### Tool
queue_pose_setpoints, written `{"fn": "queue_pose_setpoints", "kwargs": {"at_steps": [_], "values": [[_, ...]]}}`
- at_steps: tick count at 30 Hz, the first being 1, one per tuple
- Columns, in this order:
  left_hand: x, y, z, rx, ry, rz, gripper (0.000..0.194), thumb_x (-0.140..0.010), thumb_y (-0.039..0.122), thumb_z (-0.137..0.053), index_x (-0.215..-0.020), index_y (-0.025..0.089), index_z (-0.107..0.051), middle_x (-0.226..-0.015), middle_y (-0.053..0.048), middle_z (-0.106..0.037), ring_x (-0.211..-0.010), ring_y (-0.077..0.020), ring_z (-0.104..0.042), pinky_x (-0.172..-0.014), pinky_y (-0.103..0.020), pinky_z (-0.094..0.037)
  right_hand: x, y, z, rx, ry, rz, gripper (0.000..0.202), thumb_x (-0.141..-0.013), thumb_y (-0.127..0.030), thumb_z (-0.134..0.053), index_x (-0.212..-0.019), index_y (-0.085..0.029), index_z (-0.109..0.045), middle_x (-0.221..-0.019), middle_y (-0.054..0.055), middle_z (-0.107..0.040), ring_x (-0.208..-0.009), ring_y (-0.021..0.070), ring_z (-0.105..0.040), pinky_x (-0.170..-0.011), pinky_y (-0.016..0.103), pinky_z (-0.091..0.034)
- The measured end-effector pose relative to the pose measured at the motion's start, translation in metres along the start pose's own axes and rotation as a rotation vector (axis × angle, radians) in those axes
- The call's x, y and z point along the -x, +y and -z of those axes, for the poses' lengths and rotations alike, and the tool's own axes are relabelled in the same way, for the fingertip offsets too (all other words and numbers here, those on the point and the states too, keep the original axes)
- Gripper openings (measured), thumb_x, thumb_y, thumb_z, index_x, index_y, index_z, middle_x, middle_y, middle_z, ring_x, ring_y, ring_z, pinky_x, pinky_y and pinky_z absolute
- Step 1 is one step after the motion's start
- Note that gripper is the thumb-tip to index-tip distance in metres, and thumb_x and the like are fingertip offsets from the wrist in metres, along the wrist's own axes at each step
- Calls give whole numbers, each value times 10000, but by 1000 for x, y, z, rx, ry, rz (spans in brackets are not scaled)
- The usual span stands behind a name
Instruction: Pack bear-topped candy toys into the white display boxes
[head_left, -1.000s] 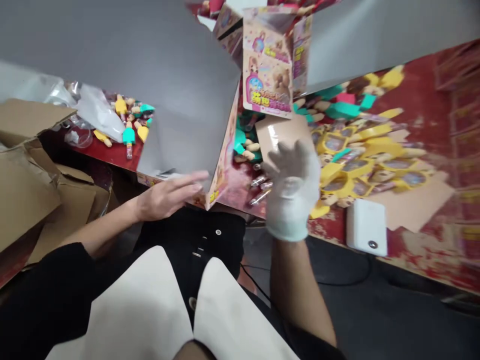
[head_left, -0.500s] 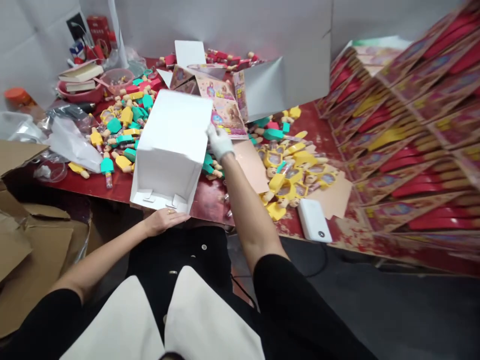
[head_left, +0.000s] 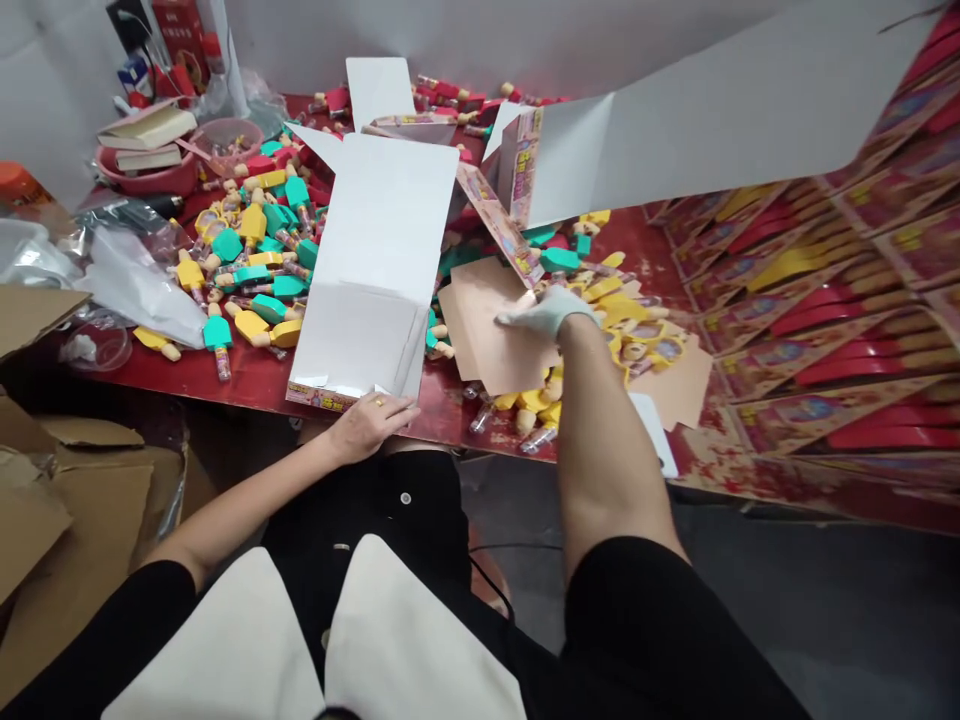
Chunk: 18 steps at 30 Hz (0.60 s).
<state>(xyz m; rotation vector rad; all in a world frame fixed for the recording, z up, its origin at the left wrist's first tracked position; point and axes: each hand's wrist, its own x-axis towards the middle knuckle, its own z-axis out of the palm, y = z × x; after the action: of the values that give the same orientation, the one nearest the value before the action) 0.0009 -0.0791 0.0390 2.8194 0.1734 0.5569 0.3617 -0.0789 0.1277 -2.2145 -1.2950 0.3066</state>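
Note:
A white cardboard box (head_left: 382, 215) stands open at the table's front edge, its printed rim facing me. My left hand (head_left: 373, 425) rests on the box's lower right corner, fingers together against its edge. My right hand (head_left: 551, 312), in a pale glove with bare fingertips, is at the right edge of a tan cardboard sheet (head_left: 495, 345), thumb and fingers closing on it. Yellow toys (head_left: 607, 300) lie under and beside that hand. Behind the sheet is a printed carton (head_left: 502, 220), leaning, with a large white flap (head_left: 697, 130) to its right.
Green and yellow toys (head_left: 255, 225) are heaped on the red table (head_left: 247, 385) at the left. Filled display boxes (head_left: 840, 330) stack up at the right. A partly hidden white power bank (head_left: 656, 430) lies near the front edge. Brown cartons (head_left: 97, 520) stand at the lower left.
My right hand has left the white box and moved right to the tan sheet. The box has shifted right with my left hand at its edge. The printed carton and white flap have swung to the right.

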Motion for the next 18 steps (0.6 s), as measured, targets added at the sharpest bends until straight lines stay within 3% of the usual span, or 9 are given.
{"fn": "queue_pose_setpoints", "kwargs": {"at_steps": [3,6,10,12,14,16,18], "values": [[-9,6,10,90,162,21,350,-1039,269,-508,-1335,120,-618,-1342,-200,-675,-1245,-266,-659,-1057,-470,-549,25,9,29,-97,-73,-118,305,-922,-238,-546,-622,-194,-519,-490,-54,-450,-476,64,-374,-560,249,-368],[-24,18,32,213,408,128,388,-1027,319,-555,-1377,156,-592,-1356,-179,-664,-1280,-256,-637,-1076,-448,-545,61,14,67,-164,-59,-137,160,-890,-153,-537,-736,-168,-578,-610,-14,-549,-544,78,-459,-598,246,-406],[-72,38,67,290,632,223,452,-1015,373,-585,-1435,210,-540,-1448,-147,-598,-1380,-258,-553,-1167,-466,-462,104,-1,99,-173,-68,31,79,-820,-189,-593,-863,-163,-654,-809,36,-647,-719,122,-538,-703,271,-437],[-101,42,79,326,602,228,544,-977,481,-627,-1441,216,-525,-1496,-142,-559,-1421,-293,-511,-1201,-492,-416,118,-13,101,-187,-121,170,114,-800,-266,-603,-846,-174,-654,-795,36,-634,-734,140,-539,-713,292,-439],[-125,40,82,444,487,245,612,-911,592,-674,-1376,209,-570,-1433,-131,-610,-1362,-318,-562,-1161,-482,-452,130,-19,96,-226,-138,259,157,-797,-327,-595,-828,-182,-646,-784,39,-633,-741,153,-559,-734,312,-462],[-137,36,79,590,411,303,617,-865,653,-695,-1252,178,-625,-1275,-122,-689,-1228,-307,-647,-1075,-439,-517,144,-12,86,-258,0,256,214,-821,-370,-589,-900,-187,-665,-881,63,-679,-821,180,-614,-817,351,-508],[-137,34,73,694,438,393,608,-851,664,-703,-1165,148,-632,-1169,-121,-711,-1138,-282,-680,-1013,-402,-548,161,5,73,-212,266,167,382,-845,-426,-601,-1137,-187,-664,-1103,115,-689,-980,233,-651,-926,435,-526]]}}
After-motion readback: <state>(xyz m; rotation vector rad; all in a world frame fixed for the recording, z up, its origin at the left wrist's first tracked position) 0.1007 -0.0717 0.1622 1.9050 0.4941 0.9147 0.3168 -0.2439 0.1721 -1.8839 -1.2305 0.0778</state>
